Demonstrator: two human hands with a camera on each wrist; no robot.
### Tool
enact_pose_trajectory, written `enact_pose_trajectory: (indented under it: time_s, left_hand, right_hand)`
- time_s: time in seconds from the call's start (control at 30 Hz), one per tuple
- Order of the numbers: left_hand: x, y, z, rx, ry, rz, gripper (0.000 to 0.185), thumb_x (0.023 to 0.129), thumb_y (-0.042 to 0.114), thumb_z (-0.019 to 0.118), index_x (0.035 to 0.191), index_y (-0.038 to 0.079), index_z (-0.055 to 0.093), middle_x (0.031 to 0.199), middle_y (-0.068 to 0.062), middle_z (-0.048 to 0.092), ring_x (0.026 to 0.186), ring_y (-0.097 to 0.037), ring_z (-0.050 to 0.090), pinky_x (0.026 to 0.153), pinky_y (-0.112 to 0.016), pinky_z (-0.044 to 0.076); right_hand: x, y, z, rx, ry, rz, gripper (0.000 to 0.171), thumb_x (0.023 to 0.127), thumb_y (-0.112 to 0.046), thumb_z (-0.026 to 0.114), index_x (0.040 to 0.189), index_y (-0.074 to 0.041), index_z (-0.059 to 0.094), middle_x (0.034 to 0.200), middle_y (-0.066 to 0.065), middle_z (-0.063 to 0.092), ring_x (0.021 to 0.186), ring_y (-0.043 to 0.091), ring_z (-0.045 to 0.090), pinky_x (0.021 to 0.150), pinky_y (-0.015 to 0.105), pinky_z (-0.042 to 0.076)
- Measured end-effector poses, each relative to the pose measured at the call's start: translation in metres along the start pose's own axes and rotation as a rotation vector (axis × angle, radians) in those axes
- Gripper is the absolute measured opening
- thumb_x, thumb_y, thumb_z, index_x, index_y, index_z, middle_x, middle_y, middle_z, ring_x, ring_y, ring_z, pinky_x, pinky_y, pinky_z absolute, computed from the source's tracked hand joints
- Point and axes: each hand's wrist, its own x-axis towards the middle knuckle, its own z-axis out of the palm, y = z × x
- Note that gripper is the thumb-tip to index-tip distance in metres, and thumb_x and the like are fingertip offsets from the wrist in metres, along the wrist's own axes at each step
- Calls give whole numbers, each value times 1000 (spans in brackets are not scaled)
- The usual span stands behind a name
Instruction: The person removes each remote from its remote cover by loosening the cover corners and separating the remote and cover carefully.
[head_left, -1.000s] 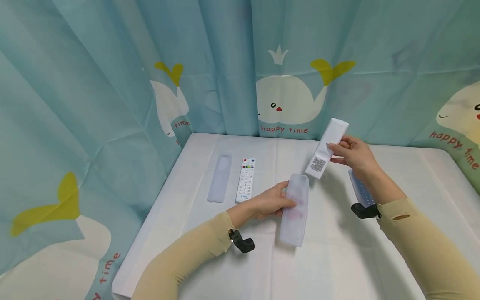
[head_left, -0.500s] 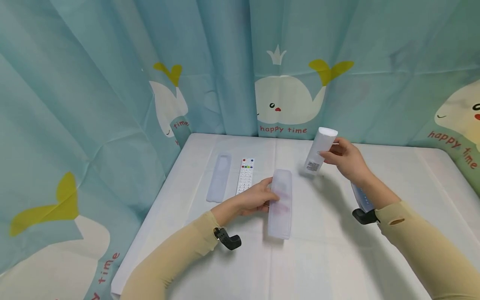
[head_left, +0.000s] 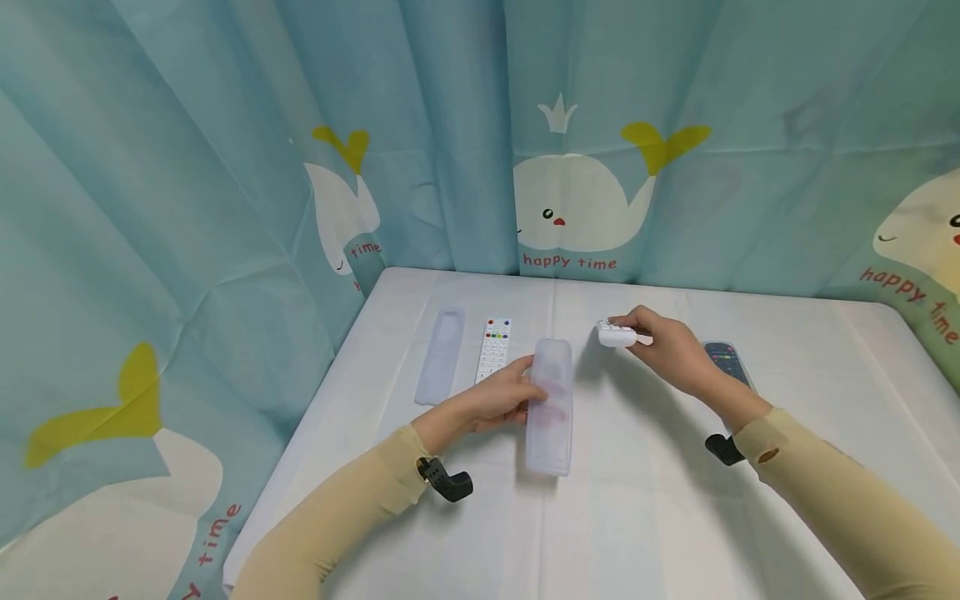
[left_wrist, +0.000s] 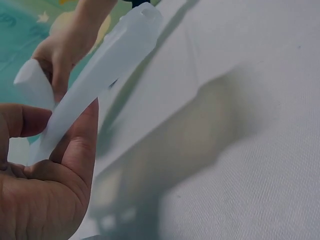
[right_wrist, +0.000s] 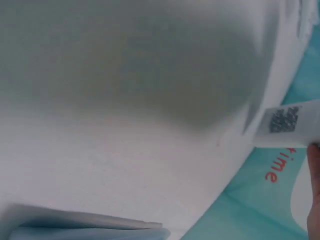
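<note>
My left hand (head_left: 498, 396) pinches a translucent remote control cover (head_left: 551, 425) by its left edge, thumb on the front, holding it above the table. In the left wrist view this cover (left_wrist: 112, 60) slants up and away from the thumb. My right hand (head_left: 667, 350) grips a white remote control (head_left: 617, 335) beyond the cover and to its right, apart from it. The remote's end faces the head camera, so most of its length is hidden. A square printed code shows on the remote (right_wrist: 305, 111) in the right wrist view.
Left on the white table (head_left: 637, 517) lie another translucent cover (head_left: 441, 358) and a white remote with buttons up (head_left: 493, 346), partly behind my left hand. A dark remote (head_left: 726, 360) lies at right, partly behind my right forearm. A whale-print curtain (head_left: 450, 167) hangs behind.
The cover in my left hand has moved left. My right hand has moved left and lower, turning the white remote from showing its back to pointing end-on at the head camera.
</note>
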Motion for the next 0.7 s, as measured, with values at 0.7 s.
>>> enact_pose_trajectory:
  time_s: [0.7]
  left_hand:
    - [2,3,-6,-17,68,-11,78,97,2,60,163,13,19,126,-17,60,96,-22,67,71,-28,59]
  right_hand:
    - [-7,11,36,-516,-121,-598,27,89,9,61,113,0,52,124,21,66,116,37,64,94,49,53]
